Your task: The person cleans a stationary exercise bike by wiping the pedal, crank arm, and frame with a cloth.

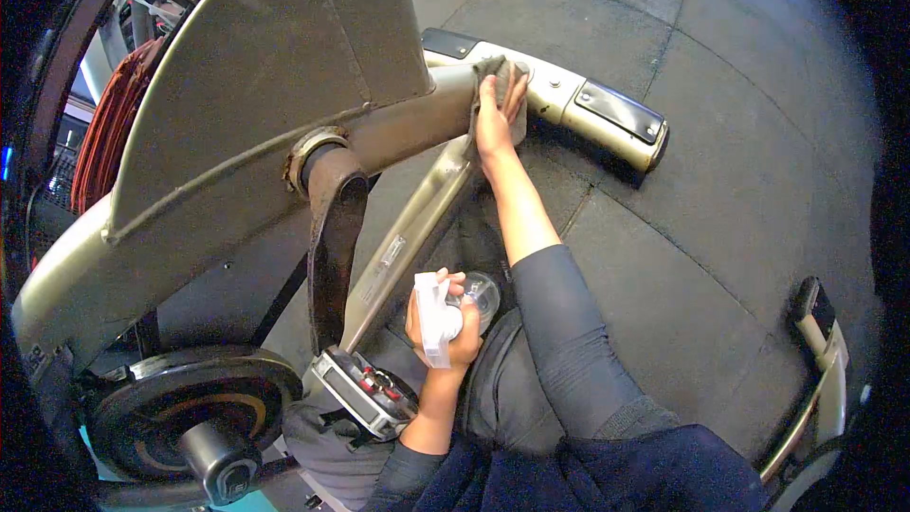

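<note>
My right hand (500,114) presses a dark grey cloth (485,85) against the bike's metal frame tube (408,128), close to where it meets the base bar (555,90). The cloth lies bunched under the palm and fingers, partly hidden by them. Lower down, over my lap, my left hand (460,346) is wrapped round a spray bottle (482,296) with a clear body and a white trigger head. Beside my left wrist is the bike's pedal (365,393), at the end of a worn crank arm (334,237).
A large grey cover (275,66) rises above the frame tube. At the lower left is a round black disc (190,408) with a hub. Dark rubber floor tiles (720,133) stretch to the right, where part of other equipment (820,351) stands. Red plates (114,128) show at the left.
</note>
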### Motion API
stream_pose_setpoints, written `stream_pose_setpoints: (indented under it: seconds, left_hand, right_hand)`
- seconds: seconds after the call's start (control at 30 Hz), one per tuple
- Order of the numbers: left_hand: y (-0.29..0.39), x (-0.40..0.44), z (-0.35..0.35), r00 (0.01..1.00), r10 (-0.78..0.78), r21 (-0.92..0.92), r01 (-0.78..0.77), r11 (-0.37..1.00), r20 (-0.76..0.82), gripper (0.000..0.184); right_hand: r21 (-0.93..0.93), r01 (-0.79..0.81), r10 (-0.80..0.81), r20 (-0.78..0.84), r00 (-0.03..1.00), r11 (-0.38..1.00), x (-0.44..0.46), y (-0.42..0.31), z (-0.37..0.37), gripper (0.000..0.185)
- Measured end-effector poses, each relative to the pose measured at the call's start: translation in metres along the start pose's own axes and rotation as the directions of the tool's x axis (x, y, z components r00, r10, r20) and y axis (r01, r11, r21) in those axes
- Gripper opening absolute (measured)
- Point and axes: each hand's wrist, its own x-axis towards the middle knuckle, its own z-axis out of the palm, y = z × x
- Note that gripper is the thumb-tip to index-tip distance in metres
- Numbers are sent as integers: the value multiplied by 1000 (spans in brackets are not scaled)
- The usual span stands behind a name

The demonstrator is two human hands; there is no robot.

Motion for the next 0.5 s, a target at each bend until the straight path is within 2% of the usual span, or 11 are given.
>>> stream_pose_setpoints:
  seconds: [0.03,0.17,0.27,0.3,0.33,0.43,0.5]
  left_hand:
    - [0,0,0,1000,6,7,-7,1000,12,41]
    - [7,2,0,1000,-17,21,17,1000,22,40]
    - [3,0,-1,999,-38,6,38,999,12,39]
    - [-5,-2,-2,1000,9,25,-9,1000,5,37]
    - [-4,-3,-1,999,-34,-7,34,999,-13,36]
    - [-8,-3,2,1000,-7,-10,7,1000,-20,34]
    - [-2,1,4,1000,21,27,-20,999,-9,33]
  right_hand:
    - [-17,-46,46,-2,999,999,2,5,-2,70]
    - [2,-17,17,-3,1000,1000,9,14,-1,71]
    - [-36,-112,113,30,993,993,7,7,-9,71]
    - [-105,-118,122,33,992,987,5,1,-10,71]
    - [-116,-98,103,37,994,988,6,2,-10,71]
    - [-96,-89,94,49,994,991,6,-2,-11,71]
    - [-82,-199,206,82,975,977,-6,-26,-12,79]
